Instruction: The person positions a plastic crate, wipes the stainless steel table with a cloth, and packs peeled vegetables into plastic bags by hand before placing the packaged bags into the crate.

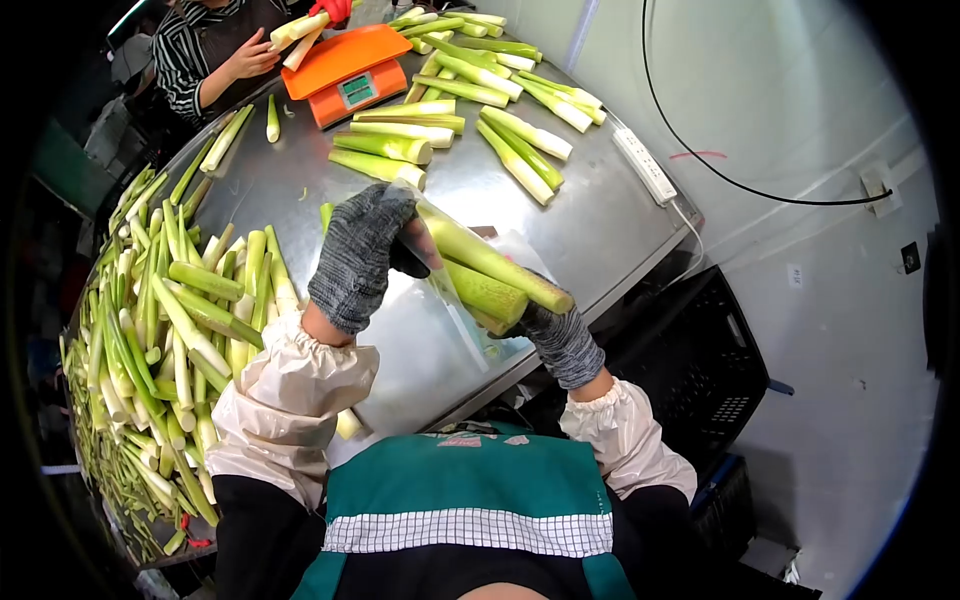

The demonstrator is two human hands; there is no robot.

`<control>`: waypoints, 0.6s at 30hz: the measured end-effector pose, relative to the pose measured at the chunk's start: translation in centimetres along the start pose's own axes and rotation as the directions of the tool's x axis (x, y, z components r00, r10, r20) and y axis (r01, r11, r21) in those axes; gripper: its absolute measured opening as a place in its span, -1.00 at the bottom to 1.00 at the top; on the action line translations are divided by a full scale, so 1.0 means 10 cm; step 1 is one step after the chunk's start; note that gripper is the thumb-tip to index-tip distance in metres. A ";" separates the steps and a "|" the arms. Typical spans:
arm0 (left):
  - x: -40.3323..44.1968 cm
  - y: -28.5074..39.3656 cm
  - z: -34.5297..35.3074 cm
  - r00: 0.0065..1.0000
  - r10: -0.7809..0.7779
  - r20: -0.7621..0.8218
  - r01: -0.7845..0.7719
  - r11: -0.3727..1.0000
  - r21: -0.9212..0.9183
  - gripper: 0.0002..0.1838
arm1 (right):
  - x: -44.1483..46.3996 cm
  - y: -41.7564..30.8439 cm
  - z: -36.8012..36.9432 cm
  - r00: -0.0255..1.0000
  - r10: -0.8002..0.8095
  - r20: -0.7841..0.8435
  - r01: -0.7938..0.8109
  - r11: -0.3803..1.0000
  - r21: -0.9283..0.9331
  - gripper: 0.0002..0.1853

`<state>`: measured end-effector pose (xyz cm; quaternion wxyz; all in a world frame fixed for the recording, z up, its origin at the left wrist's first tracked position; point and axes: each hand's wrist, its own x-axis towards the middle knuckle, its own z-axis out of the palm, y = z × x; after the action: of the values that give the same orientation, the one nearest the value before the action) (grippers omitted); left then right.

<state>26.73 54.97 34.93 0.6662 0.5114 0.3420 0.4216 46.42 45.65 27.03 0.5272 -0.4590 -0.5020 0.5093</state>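
Above a metal table's (400,400) near edge, a worker in gray knit gloves is holding thick, pale-green stalks (485,290) between two hands. The right hand (565,345) is pressing up from beneath, lying nearer the broad cut ends; its fingers are hiding behind the stalks, so how far they are closing cannot be told. The left hand (355,255) is bunching its fingers together on clear plastic film (445,320) at the other end. The stalks are running lengthwise from beside the left fingers down toward the right hand, their broad ends pointing at the table's near right side and tilting toward the worker.

Along the left edge, a heap of loose stalks (150,330) is spreading. Beyond the hands, smaller groups of stalks (390,145) are lying across the table's far half, while a white power strip (643,165) is lining the right edge. Near the far edge, an orange scale (355,92) is standing before a co-worker (215,50), whose red-gloved hand (333,10) is grasping more stalks (298,32).
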 end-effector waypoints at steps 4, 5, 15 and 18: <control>0.00 0.09 0.07 0.999 -0.037 0.007 0.037 0.998 -0.054 -0.74 | 0.16 -0.06 -0.02 0.899 -0.426 0.105 0.399 0.697 -0.596 -0.71; -0.01 0.11 0.11 0.999 -0.029 0.016 0.029 0.999 -0.027 -0.74 | 0.18 -0.09 -0.05 0.916 -0.387 0.103 0.361 0.688 -0.630 -0.82; -0.15 0.79 -0.02 0.982 0.185 -0.035 -0.159 0.915 0.372 -0.69 | 0.50 -1.64 -0.07 0.950 -0.259 0.176 0.260 0.336 -0.905 -0.80; -0.19 0.94 -0.09 0.980 0.195 0.038 -0.195 0.911 0.362 -0.70 | 0.37 -1.87 -0.11 0.916 -0.302 0.265 0.357 0.312 -0.880 -0.78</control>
<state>23.15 54.74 43.85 0.5146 0.6578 0.3612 0.4149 48.86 48.30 45.78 0.2654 -0.5465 -0.7932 0.0404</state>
